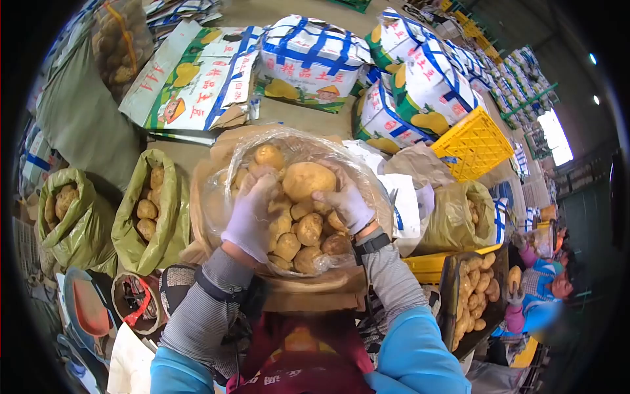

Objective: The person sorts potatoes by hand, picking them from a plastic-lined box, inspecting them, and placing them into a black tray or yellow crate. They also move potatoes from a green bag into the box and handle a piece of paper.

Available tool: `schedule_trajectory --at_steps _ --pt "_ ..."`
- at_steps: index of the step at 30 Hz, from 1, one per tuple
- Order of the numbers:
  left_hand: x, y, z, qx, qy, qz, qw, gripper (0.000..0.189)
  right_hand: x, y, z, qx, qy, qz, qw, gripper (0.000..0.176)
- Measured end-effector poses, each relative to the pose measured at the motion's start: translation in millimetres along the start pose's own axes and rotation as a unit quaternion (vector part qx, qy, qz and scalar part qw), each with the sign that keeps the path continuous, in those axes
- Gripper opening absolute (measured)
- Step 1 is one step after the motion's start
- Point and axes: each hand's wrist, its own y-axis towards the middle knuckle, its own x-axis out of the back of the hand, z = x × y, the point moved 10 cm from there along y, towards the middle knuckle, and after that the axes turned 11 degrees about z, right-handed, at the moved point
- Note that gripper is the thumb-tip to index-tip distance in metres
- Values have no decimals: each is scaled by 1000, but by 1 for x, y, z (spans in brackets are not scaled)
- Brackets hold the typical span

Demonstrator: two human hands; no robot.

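Observation:
A large potato (310, 181) lies at the top of a heap of smaller potatoes (309, 228) in a box lined with a clear plastic bag (220, 213). My right hand (351, 205), in a white glove, grips the large potato's right side, thumb in front and fingers behind. My left hand (251, 213), gloved too, reaches into the heap with fingers bent around a potato, which they partly hide. Just beyond its fingertips is a rounder potato (269, 155). Brown paper (315, 292) shows along the box's near side.
Green sacks of potatoes (152, 217) stand at left, another sack (453, 220) at right. Printed cartons (312, 62) and a yellow crate (474, 144) are beyond. A black-rimmed tub of potatoes (474, 295) sits at near right, beside a co-worker (541, 289) holding a potato.

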Motion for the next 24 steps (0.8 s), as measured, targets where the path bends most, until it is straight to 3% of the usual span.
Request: schedule_trajectory --at_steps 2,3,4,6,9,10,13,14,17,24 --pt "-26 -5 32 78 -58 96 991 38 -26 -20 38 40 -150 49 987 77" --pt "-39 -8 46 118 -85 143 979 39 -34 -32 50 34 -145 46 988 76" --pt "-62 -14 48 130 -163 248 946 41 -42 -45 62 28 -139 42 989 76" --pt "-69 -13 41 -6 77 313 947 41 -41 -67 67 43 -88 27 995 74" --pt "-77 -21 45 -55 149 316 935 42 -27 -91 57 53 -168 -16 984 71" --pt "-74 -20 50 -54 152 305 939 42 -22 -97 53 59 -151 -57 985 62" --pt "-62 -16 68 72 3 256 964 42 -13 -116 45 -10 -254 -149 956 55" --pt "-63 -20 75 135 -74 233 960 42 -14 -120 52 20 -296 -183 937 48" --pt "-65 -24 56 69 20 186 980 40 -12 -116 50 -1 -386 -157 909 41" --pt "-74 -17 37 -22 99 184 978 44 -5 -112 31 -71 -360 -105 924 27"
